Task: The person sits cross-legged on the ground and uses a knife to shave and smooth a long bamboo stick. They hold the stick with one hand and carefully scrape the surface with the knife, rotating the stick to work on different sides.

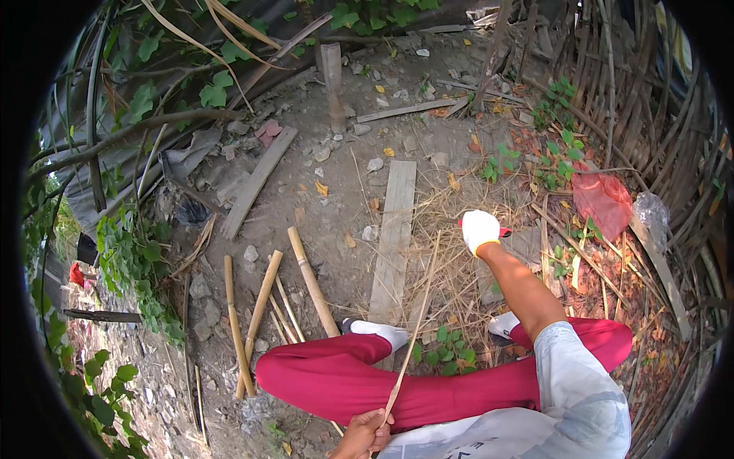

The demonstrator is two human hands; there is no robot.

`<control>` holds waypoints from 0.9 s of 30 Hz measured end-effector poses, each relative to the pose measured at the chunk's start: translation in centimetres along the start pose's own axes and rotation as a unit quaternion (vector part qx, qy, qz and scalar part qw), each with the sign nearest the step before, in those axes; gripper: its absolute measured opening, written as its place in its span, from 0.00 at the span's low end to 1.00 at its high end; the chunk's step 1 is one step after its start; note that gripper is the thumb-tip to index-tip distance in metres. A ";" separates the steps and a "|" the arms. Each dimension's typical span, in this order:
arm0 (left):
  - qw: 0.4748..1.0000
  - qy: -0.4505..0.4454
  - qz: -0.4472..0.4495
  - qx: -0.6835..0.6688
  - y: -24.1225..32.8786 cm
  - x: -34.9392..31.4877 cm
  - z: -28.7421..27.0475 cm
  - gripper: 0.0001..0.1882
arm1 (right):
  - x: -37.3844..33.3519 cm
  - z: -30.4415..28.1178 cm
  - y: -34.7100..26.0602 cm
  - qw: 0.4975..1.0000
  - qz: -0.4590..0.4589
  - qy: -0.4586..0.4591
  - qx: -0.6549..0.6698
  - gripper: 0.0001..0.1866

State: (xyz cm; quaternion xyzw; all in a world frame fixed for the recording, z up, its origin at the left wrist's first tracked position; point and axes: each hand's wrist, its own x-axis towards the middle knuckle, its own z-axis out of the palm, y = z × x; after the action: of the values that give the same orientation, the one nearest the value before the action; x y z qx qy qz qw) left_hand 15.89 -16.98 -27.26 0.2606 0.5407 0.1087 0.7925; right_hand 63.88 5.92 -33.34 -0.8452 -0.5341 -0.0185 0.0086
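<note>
My left hand (367,433), bare, is closed around the lower end of a long thin bamboo strip (393,395). The strip slants up and away past my lap, its far tip over a litter of pale shavings (440,287). My right hand (481,229) wears a white glove with a yellow cuff and is stretched out ahead, in a fist around a red-handled tool (505,232). Red shows on both sides of the fist; any blade is hidden or too small to make out. The glove is apart from the strip's tip.
Bamboo poles (310,279) and thinner sticks lie left of my knee. A grey plank (395,229) runs ahead between my feet; another plank (260,183) lies farther left. A short post (332,88) stands beyond. At right are a red plastic bag (602,203) and a stick fence (650,99).
</note>
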 end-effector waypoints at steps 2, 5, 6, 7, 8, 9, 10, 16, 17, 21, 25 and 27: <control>0.999 0.029 0.027 0.033 -1.7 0.4 -1.9 0.09 | 0.9 0.6 2.9 0.998 0.050 -0.013 -0.018 0.10; 0.998 0.049 0.035 0.030 -0.1 0.1 -1.4 0.12 | 0.6 3.1 7.3 0.995 0.079 -0.032 0.051 0.11; 0.999 0.039 0.028 -0.004 2.7 -0.8 0.6 0.11 | 0.3 4.2 8.6 0.993 0.067 -0.071 0.074 0.12; 0.998 0.034 0.023 -0.042 4.3 -1.4 1.8 0.10 | -0.1 4.5 8.7 0.988 0.050 -0.110 0.099 0.12; 0.998 0.007 0.055 -0.027 4.3 -0.6 1.7 0.08 | -0.4 4.6 9.1 0.977 0.022 -0.178 0.111 0.14; 0.997 0.006 0.066 -0.030 4.7 -0.2 1.9 0.07 | -1.6 4.3 8.5 0.970 0.003 -0.155 0.189 0.14; 0.996 0.002 0.079 -0.032 5.5 0.4 2.4 0.07 | -3.6 3.5 8.0 0.956 -0.014 -0.130 0.264 0.14; 0.992 0.011 0.124 -0.030 9.2 2.8 4.3 0.05 | -12.2 -7.4 -0.6 0.905 -0.126 -0.105 0.394 0.16; 0.992 0.009 0.127 -0.024 9.6 3.1 4.7 0.06 | -13.3 -8.8 -2.0 0.918 -0.132 -0.095 0.362 0.15; 0.990 -0.006 0.144 -0.006 10.3 4.2 6.4 0.10 | -15.5 -8.8 -5.4 0.919 -0.190 0.020 0.345 0.13; 0.989 -0.032 0.141 0.013 10.1 5.1 6.8 0.14 | -16.0 -7.9 -6.7 0.905 -0.251 0.009 0.344 0.12; 0.990 -0.030 0.134 0.016 10.0 5.4 6.8 0.15 | -16.1 -7.9 -7.0 0.905 -0.262 0.003 0.335 0.12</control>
State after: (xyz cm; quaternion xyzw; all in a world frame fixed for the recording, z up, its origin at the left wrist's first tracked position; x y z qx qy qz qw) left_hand 25.33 -8.12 -24.40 0.3459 0.4785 0.1972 0.7826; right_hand 50.53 -5.86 -26.13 -0.6220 -0.7112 0.1574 0.2873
